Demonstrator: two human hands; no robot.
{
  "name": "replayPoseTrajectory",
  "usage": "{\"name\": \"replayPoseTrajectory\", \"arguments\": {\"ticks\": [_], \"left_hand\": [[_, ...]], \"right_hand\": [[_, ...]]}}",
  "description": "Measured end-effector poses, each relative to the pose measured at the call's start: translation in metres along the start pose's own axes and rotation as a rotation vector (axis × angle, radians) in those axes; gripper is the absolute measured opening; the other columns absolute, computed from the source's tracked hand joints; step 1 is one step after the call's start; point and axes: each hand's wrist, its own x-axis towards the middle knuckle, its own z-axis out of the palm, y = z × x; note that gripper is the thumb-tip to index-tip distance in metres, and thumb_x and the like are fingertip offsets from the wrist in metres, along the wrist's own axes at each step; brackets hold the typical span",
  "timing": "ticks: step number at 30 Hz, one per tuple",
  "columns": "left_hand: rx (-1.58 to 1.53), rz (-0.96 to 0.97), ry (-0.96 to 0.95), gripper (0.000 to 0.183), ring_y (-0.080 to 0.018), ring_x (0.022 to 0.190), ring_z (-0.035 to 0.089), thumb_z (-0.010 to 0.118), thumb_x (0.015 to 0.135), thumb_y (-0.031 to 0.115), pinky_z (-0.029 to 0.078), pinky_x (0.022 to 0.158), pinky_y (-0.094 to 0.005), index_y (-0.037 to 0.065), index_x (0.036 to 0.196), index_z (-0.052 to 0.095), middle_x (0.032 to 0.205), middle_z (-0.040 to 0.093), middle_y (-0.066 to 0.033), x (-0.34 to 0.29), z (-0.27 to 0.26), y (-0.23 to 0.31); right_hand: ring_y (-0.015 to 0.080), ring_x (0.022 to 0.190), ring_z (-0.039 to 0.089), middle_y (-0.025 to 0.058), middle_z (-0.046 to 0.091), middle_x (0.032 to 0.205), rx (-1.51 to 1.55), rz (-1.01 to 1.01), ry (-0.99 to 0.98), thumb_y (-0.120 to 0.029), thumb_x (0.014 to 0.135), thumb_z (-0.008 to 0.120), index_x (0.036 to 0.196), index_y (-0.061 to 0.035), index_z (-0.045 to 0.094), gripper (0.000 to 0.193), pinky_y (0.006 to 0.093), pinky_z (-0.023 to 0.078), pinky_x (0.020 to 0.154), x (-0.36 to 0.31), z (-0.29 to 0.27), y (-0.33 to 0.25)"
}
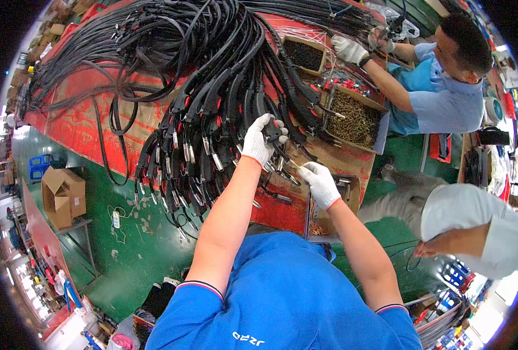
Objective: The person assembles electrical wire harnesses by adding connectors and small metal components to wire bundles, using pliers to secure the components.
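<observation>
My left hand (pixel 260 142), in a white knit glove, is closed around the black handle of a welding torch (pixel 275 129). The torch's front end points down toward my right hand (pixel 318 182), also gloved in white. With its fingertips my right hand pinches a thin, light-coloured piece (pixel 294 164) at that end; whether it is joined to the torch cannot be seen. Beside and left of my hands lies a dense heap of similar torches (pixel 203 125), with black handles, red triggers and bare metal ends. Their black cables (pixel 154 35) run back across the table.
The red table (pixel 66 125) carries a box of brass fittings (pixel 352 119), a box of small black parts (pixel 302 55) and a box of copper-coloured pieces (pixel 323 224). A gloved co-worker (pixel 440 87) stands far right. Another person (pixel 463 221) is nearer, blurred. A carton (pixel 63 195) stands left.
</observation>
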Motion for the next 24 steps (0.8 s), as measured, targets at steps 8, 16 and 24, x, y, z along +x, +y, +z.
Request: {"name": "replayPoseTrajectory", "arguments": {"ticks": [8,16,24], "left_hand": [[0.027,0.028,-0.011,0.018,-0.0339,0.078,0.068,0.062,0.099,0.027,0.057,0.06,-0.0421,0.01,0.105,0.058,0.092,0.067,-0.0131,-0.006,0.006,0.002],[0.009,0.01,-0.034,0.018,-0.0337,0.079,0.068,0.062,0.099,0.026,0.057,0.061,-0.0421,0.01,0.106,0.058,0.092,0.067,-0.0136,-0.002,0.002,0.001],[0.092,0.008,-0.012,0.02,-0.0338,0.08,0.069,0.063,0.097,0.027,0.058,0.063,-0.0408,0.01,0.107,0.061,0.093,0.069,-0.012,0.0,0.001,0.001]], "right_hand": [[0.0088,0.053,0.045,-0.0032,0.051,0.064,1.107,0.501,-0.289,-0.026,0.101,0.064,0.096,-0.0069,0.064,0.02,0.0277,0.039,0.051,0.004,0.0,0.016],[0.0251,0.069,0.066,0.0105,0.068,0.079,-0.009,-0.005,0.143,-0.031,0.102,0.06,0.1,-0.0046,0.069,0.028,0.0373,0.052,0.064,-0.019,0.005,-0.012],[0.0308,0.076,0.069,0.0162,0.071,0.088,-0.245,-0.198,0.264,-0.028,0.1,0.061,0.1,-0.0019,0.07,0.028,0.0418,0.054,0.071,-0.017,0.017,-0.007]]}}
